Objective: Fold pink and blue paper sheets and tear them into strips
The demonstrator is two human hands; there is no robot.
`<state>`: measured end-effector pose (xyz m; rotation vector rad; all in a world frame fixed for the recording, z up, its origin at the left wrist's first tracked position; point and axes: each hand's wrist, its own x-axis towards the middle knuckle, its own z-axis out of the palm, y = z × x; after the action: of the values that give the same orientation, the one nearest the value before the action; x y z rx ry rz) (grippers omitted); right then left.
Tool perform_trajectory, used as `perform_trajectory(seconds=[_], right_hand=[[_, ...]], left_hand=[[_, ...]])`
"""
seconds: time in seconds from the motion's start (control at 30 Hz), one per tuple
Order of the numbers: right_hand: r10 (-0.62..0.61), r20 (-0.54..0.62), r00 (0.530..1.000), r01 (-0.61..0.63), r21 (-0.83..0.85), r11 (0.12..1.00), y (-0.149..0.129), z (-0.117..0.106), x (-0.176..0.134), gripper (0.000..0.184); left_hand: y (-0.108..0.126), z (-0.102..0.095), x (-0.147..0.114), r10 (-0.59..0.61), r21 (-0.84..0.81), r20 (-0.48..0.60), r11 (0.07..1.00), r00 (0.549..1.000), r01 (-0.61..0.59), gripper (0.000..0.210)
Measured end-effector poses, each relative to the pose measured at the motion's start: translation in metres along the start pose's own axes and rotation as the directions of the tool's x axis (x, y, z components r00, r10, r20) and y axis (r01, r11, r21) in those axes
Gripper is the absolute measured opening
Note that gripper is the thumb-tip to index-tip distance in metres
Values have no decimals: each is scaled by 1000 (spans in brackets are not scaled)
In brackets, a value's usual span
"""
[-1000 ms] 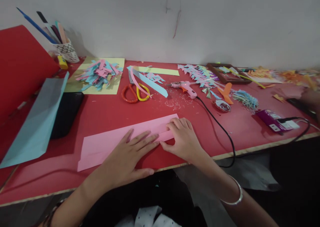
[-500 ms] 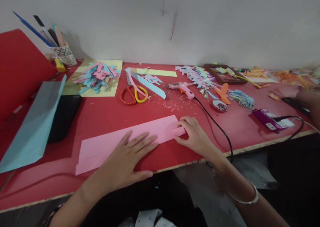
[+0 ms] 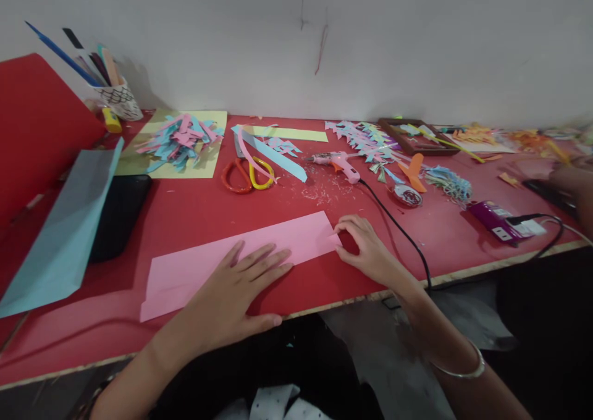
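A long strip of pink paper (image 3: 185, 272) lies slanted on the red table, with a narrow step at its lower left end. My left hand (image 3: 245, 284) rests flat across its middle, fingers spread and thumb out towards the table edge. At the strip's right end is my right hand (image 3: 364, 250), its fingers bent and its thumb apart from them. The paper's right edge sits by these fingertips, and nothing shows gripped between them. Behind the strip lie scissors (image 3: 237, 176) with a red and a yellow handle, and a pink glue gun (image 3: 340, 162).
A pile of paper strips (image 3: 185, 139) sits on yellow paper. At left are a blue sheet (image 3: 60, 235), a black phone-like object (image 3: 123, 219) and a pen cup (image 3: 119, 102). A black cord (image 3: 393, 216) runs past my right hand. Another person's hand (image 3: 574, 179) is far right.
The curled flap at the strip's right end has left my right fingers, and that end lies flatter. My right hand has shifted slightly right. My left hand stays in place.
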<state>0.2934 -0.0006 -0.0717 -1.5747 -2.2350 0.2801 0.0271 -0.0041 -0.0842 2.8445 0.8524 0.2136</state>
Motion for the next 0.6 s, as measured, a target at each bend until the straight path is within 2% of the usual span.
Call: perform_trajectory(seconds=[0.17, 0.4, 0.6], right_hand=[[-25, 11, 1000, 24, 71, 997, 6, -3, -2, 20], [-104, -93, 990, 111, 75, 991, 0, -2, -1, 23], [-246, 146, 958, 245, 23, 969, -19, -1, 8, 22]], left_hand=[[1, -2, 1, -5, -32, 30, 999, 1000, 6, 63], [1, -4, 1, -36, -71, 42, 997, 998, 39, 60], [0, -10, 10, -96, -110, -5, 989, 995, 95, 45]])
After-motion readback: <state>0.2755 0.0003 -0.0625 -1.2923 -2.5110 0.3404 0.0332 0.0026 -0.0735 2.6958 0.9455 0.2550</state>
